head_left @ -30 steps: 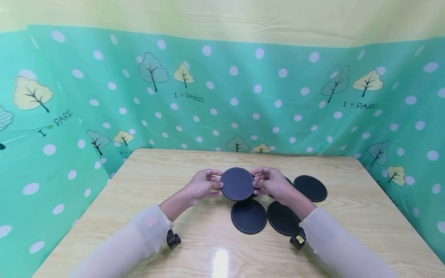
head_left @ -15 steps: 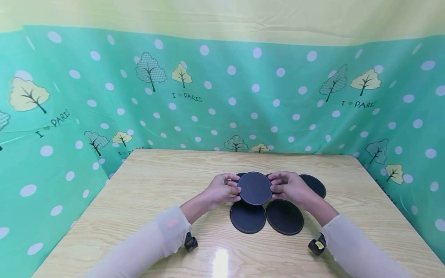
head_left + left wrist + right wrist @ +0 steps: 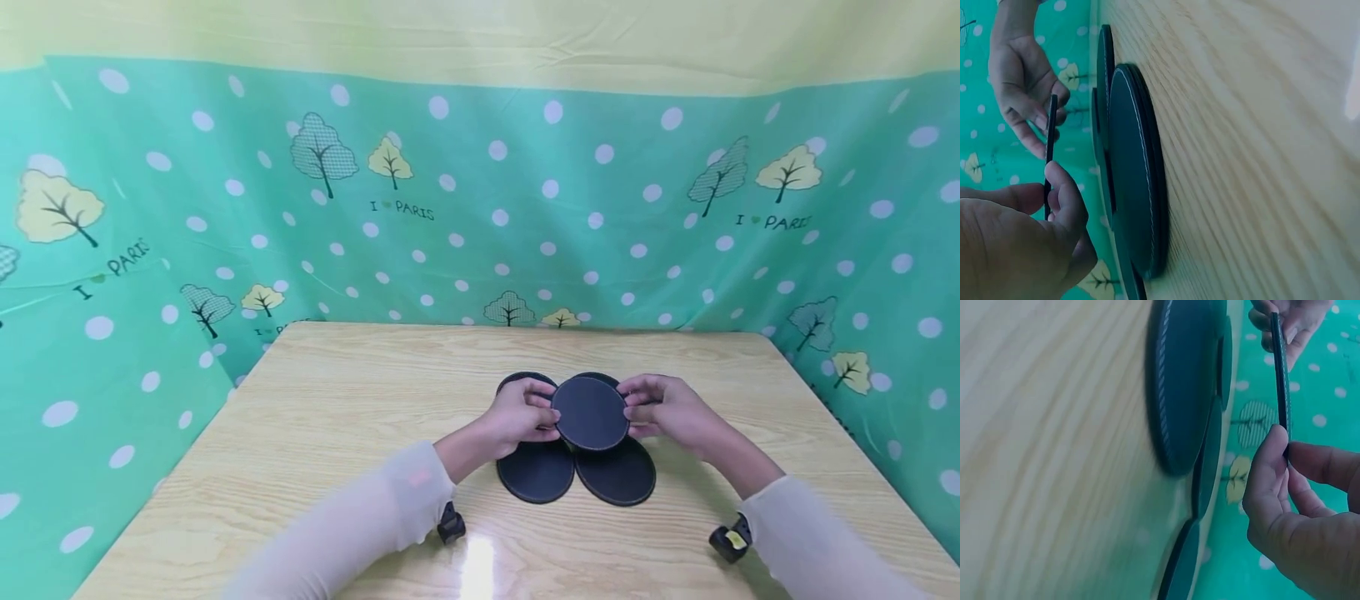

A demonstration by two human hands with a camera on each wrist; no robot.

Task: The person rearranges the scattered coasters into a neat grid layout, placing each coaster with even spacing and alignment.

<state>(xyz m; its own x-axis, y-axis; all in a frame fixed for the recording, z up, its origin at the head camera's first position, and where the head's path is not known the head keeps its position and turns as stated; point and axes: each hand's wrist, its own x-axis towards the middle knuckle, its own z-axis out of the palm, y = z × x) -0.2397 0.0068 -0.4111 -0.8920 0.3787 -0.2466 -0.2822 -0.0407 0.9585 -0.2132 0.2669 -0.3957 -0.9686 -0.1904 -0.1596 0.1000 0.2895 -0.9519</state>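
Observation:
Between my two hands a round black coaster [image 3: 591, 414] with a stitched rim is held up above the table. My left hand [image 3: 520, 414] pinches its left edge, thumb on the near face. My right hand [image 3: 671, 412] pinches the opposite edge the same way. Seen edge-on in the left wrist view, the coaster [image 3: 1051, 134] is apart from those below. Similar coasters lie on the table: a front left coaster [image 3: 536, 473], a front right coaster [image 3: 617, 473] and a back left coaster [image 3: 516, 382]. The held coaster partly covers a back middle coaster [image 3: 597, 377].
A wooden table [image 3: 360, 392] lies beneath, with a green dotted curtain [image 3: 450, 208] along its back and sides. In the right wrist view another coaster [image 3: 1180, 565] lies at the row's end; my right hand mostly hides it in the head view.
Both hands have moved right, carrying the coaster from above the back left coaster to in front of the back middle one. The coasters on the table have stayed put.

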